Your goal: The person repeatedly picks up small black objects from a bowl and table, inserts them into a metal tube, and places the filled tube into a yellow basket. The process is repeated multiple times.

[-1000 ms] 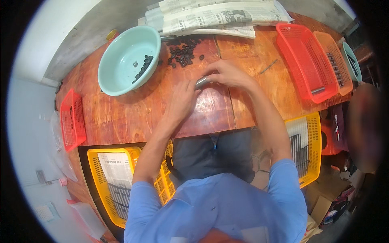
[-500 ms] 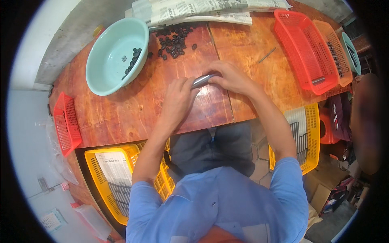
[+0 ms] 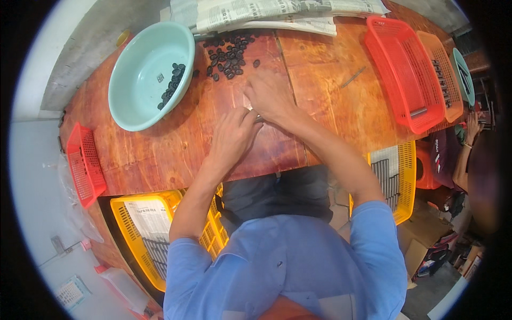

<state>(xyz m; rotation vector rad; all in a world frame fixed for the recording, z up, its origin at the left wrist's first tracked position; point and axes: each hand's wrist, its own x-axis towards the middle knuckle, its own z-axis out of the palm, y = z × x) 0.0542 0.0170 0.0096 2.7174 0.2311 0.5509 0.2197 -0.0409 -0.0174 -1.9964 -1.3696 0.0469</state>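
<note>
My left hand (image 3: pixel 234 130) is closed around a shiny grey metal piece (image 3: pixel 259 118). Most of that piece is hidden behind my two hands, so its full shape does not show. My right hand (image 3: pixel 269 96) lies just beyond it, its fingers blurred and pointing toward a loose pile of small black oval pieces (image 3: pixel 228 63) on the wooden table (image 3: pixel 176 154). More black pieces lie in a pale green basin (image 3: pixel 125 106) left of the pile.
Newspaper sheets (image 3: pixel 256 10) cover the far edge. A thin metal rod (image 3: pixel 353 77) lies right of my hands. Red (image 3: pixel 381 64) and orange (image 3: pixel 448 85) baskets stand at right, a small red basket (image 3: pixel 85 165) at left. Yellow crates (image 3: pixel 408 181) with dark rods sit below. Another person's hand (image 3: pixel 473 128) shows far right.
My right hand has let go of the metal piece and moved up and left toward the black pile. My left hand keeps hold of the piece. A person's hand has appeared far right.
</note>
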